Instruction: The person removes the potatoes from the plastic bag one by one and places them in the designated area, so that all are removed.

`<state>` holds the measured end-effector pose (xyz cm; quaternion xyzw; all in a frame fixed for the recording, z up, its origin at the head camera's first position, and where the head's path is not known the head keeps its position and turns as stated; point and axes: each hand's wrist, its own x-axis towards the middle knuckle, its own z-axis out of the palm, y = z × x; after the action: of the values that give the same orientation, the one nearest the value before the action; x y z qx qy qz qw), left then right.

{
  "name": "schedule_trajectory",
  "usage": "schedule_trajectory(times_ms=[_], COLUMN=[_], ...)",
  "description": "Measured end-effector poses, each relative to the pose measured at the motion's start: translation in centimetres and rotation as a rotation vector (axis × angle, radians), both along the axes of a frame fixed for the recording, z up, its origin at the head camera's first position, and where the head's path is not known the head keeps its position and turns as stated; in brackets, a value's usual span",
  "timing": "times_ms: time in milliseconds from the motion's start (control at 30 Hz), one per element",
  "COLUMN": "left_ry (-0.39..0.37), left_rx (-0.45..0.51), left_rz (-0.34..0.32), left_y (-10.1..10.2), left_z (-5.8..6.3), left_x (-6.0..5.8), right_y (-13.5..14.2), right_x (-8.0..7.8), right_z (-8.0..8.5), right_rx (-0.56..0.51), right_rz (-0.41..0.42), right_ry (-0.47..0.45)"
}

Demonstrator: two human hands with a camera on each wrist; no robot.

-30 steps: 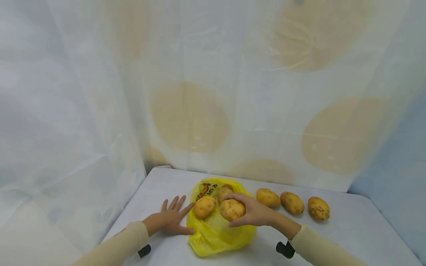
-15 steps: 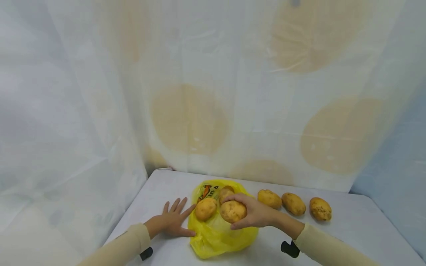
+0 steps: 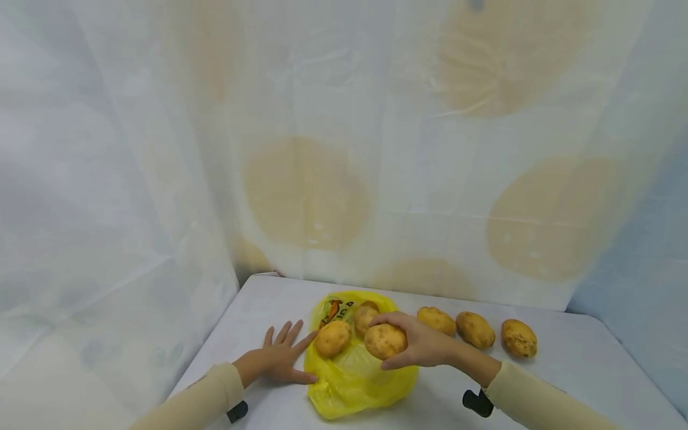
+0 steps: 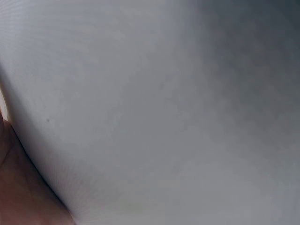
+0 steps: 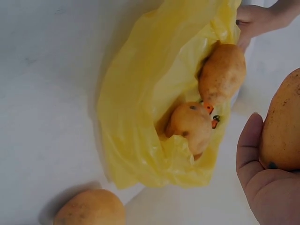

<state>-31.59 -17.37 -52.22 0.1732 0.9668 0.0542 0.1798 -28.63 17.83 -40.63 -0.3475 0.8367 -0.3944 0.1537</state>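
A yellow plastic bag point(image 3: 359, 387) with a printed pattern lies on the table, two potatoes resting on it: one at its left point(image 3: 333, 339) and one toward its back point(image 3: 366, 316). My right hand point(image 3: 421, 341) grips a third potato point(image 3: 385, 341) over the bag's right half, thumb and fingers around its sides. In the right wrist view that held potato point(image 5: 283, 124) fills the right edge, with the bag beyond. My left hand point(image 3: 282, 358) rests on the table with fingers spread, forefinger and thumb right at the bag's left edge. The left wrist view catches only a bit of that hand point(image 4: 28, 187).
To the right of the bag, three more potatoes stand in a row on the white table: a near one point(image 3: 436, 321), a middle one point(image 3: 475, 330) and a far one point(image 3: 519, 338). A pale curtain with tan circles point(image 3: 309, 194) hangs behind the table.
My right hand has shifted slightly to the right with the potato still in its grip. The left hand has stayed at the bag's edge.
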Motion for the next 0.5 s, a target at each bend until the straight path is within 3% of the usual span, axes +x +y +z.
schedule_trajectory(times_ms=[500], left_ry=[-0.007], left_rx=[-0.016], left_rz=[0.007], left_y=[0.17], left_z=[0.11], left_x=[0.04], right_y=[0.79], right_x=[-0.27], right_z=[-0.43], right_rx=[0.003], right_rz=[-0.016], right_ry=[-0.047])
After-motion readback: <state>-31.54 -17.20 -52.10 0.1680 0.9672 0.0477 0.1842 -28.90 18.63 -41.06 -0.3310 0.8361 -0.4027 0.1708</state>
